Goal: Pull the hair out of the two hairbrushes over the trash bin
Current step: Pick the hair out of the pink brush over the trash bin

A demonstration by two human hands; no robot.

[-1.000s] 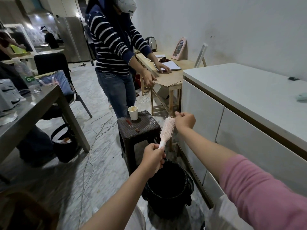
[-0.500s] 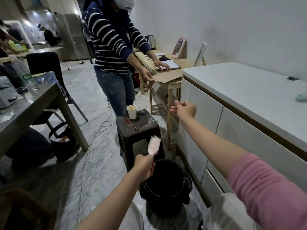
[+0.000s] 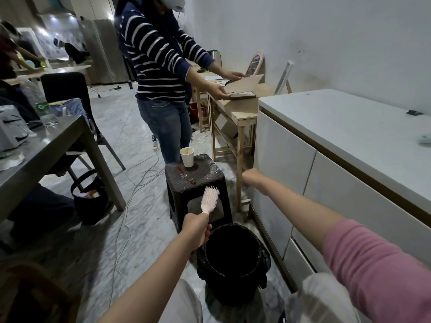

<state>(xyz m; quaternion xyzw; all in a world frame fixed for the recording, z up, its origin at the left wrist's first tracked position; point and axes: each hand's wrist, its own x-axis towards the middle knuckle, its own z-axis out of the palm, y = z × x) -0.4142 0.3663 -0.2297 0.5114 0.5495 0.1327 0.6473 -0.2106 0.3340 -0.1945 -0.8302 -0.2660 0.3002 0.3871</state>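
My left hand [image 3: 197, 229] grips the handle of a pale pink hairbrush [image 3: 210, 198]. The brush points up and away, just beyond the far-left rim of the black trash bin [image 3: 262, 249], which stands on the floor between my arms. My right hand [image 3: 253, 180] is curled into a blurred fist, held well to the right of and above the brush, beside the white cabinet. Any hair in that fist is too fine to see. No second hairbrush shows clearly.
A dark plastic stool [image 3: 194, 176] with a paper cup [image 3: 187, 156] stands just behind the bin. A white cabinet [image 3: 326, 145] runs along the right, with a pale blurred object [image 3: 425, 141] on top. A person in a striped top [image 3: 158, 66] works at a wooden table [image 3: 242, 110]. A grey table [image 3: 46, 145] stands on the left, with cables on the floor.
My right hand pulled away from the brush bristles, up and to the right, staying fisted. My left hand lowered the brush toward the bin.
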